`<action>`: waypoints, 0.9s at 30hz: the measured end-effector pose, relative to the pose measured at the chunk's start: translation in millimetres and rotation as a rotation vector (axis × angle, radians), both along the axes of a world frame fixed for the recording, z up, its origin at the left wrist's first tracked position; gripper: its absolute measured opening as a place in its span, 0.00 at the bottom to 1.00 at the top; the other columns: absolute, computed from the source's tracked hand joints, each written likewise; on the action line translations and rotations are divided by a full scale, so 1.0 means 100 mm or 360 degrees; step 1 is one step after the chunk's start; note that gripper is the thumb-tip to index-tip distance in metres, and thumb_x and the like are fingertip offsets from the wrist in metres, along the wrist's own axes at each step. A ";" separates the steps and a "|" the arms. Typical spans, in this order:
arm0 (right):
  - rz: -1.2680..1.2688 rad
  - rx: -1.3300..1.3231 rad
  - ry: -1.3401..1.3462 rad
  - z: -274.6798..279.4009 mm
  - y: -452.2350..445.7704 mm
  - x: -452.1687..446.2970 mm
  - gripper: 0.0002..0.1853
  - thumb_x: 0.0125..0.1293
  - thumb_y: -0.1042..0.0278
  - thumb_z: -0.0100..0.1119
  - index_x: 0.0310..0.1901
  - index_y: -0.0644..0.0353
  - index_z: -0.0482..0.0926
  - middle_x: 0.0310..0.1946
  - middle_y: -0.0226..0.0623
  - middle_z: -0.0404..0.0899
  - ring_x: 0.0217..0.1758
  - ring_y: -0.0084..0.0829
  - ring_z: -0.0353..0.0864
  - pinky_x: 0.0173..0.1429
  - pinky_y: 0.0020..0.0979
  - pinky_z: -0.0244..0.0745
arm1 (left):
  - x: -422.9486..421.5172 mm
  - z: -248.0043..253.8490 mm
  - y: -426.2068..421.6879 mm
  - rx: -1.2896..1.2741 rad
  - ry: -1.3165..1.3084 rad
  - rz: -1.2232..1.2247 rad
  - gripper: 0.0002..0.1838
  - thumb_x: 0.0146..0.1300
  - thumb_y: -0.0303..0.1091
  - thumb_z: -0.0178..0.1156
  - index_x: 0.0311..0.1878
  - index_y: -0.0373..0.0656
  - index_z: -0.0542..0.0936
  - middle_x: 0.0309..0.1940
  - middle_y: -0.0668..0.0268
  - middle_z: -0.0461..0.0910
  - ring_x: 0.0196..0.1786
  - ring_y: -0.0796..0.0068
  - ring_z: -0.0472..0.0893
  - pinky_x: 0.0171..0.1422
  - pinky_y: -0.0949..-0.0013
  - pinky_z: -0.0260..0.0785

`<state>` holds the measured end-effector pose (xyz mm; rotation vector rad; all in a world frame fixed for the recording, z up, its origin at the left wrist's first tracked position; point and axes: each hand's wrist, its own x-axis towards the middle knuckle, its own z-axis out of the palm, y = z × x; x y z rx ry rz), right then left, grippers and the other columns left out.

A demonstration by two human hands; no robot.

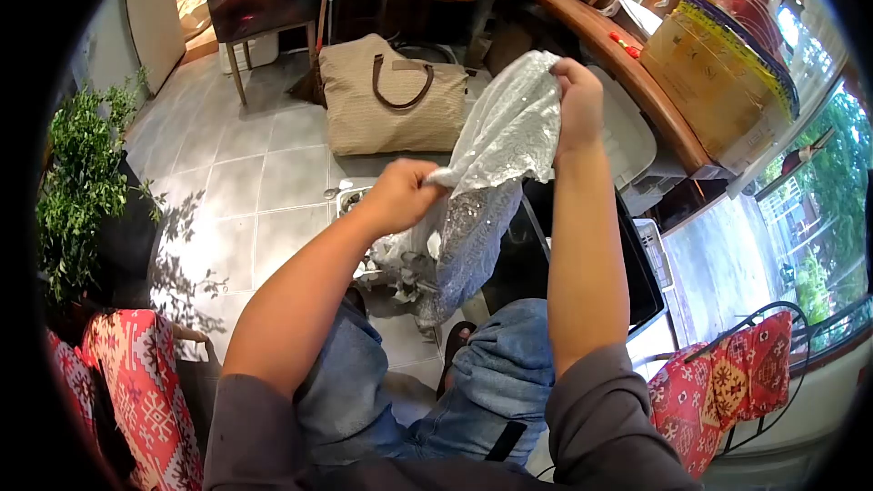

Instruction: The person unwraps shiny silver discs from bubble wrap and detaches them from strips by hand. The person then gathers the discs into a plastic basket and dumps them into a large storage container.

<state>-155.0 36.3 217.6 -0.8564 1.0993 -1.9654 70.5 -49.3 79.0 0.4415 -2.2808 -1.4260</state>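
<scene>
You have the bubble wrap point(509, 123) hanging on your side of the beige bag point(350, 114), towards its right. Its long axis runs steeply, from an upper end right of the bag down and leftward to a loose lower end nearer you than the bag. Both hands are closed on it: your right hand point(579, 109) grips the top, your left hand point(403, 193) pinches the left edge, bagside.

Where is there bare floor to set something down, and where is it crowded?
The open patch is the tiled floor between the leafy plant and the woven bag. Crowded: straight ahead, where the left hand and right hand hold plastic wrap, and rightward, by the black container.
</scene>
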 end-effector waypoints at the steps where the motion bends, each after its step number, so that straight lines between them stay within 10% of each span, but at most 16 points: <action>1: -0.0073 0.0016 0.0010 -0.13 0.01 -0.07 0.13 0.67 0.68 0.52 0.36 0.69 0.83 0.31 0.43 0.86 0.35 0.36 0.88 0.43 0.37 0.83 | -0.02 -0.05 -0.03 0.0381 0.0328 0.0038 0.07 0.73 0.32 0.64 0.45 0.39 0.88 0.32 0.74 0.85 0.36 0.85 0.77 0.42 0.73 0.71; 5: -0.0894 0.0398 0.1157 -0.50 0.36 0.36 0.31 0.65 0.58 0.69 0.67 0.64 0.74 0.57 0.50 0.79 0.60 0.37 0.80 0.61 0.35 0.79 | 0.07 0.16 -0.02 0.0930 0.0627 0.0066 0.10 0.77 0.33 0.61 0.47 0.36 0.87 0.35 0.71 0.87 0.38 0.86 0.81 0.43 0.74 0.75; 8: -0.0345 0.0248 0.1733 -1.04 0.38 0.67 0.46 0.59 0.56 0.78 0.75 0.60 0.65 0.70 0.51 0.70 0.69 0.36 0.74 0.66 0.38 0.76 | 0.04 0.24 -0.01 0.1222 0.0727 0.0005 0.11 0.76 0.35 0.62 0.48 0.35 0.85 0.37 0.67 0.88 0.37 0.81 0.85 0.43 0.73 0.79; 15: 0.0471 0.0722 0.0854 -1.30 0.35 0.67 0.25 0.61 0.66 0.78 0.57 0.66 0.81 0.44 0.35 0.88 0.45 0.26 0.86 0.53 0.32 0.80 | 0.05 0.19 -0.04 0.0698 0.0536 0.0187 0.10 0.70 0.33 0.70 0.49 0.38 0.84 0.39 0.69 0.85 0.37 0.85 0.79 0.43 0.77 0.75; 19: 0.0285 0.0577 0.0392 -1.53 0.36 0.56 0.14 0.70 0.69 0.69 0.53 0.67 0.83 0.43 0.34 0.87 0.45 0.24 0.84 0.53 0.32 0.79 | 0.20 0.08 -0.20 0.0212 0.0273 0.0247 0.13 0.63 0.25 0.73 0.48 0.40 0.81 0.36 0.73 0.82 0.36 0.86 0.78 0.42 0.77 0.73; 27: 0.0393 0.0298 0.0182 -1.48 0.38 0.57 0.23 0.65 0.83 0.58 0.63 0.67 0.75 0.55 0.39 0.82 0.57 0.28 0.81 0.62 0.33 0.76 | 0.18 0.07 -0.11 0.0067 0.0113 0.0358 0.11 0.63 0.30 0.74 0.45 0.38 0.82 0.32 0.74 0.83 0.34 0.86 0.76 0.41 0.76 0.71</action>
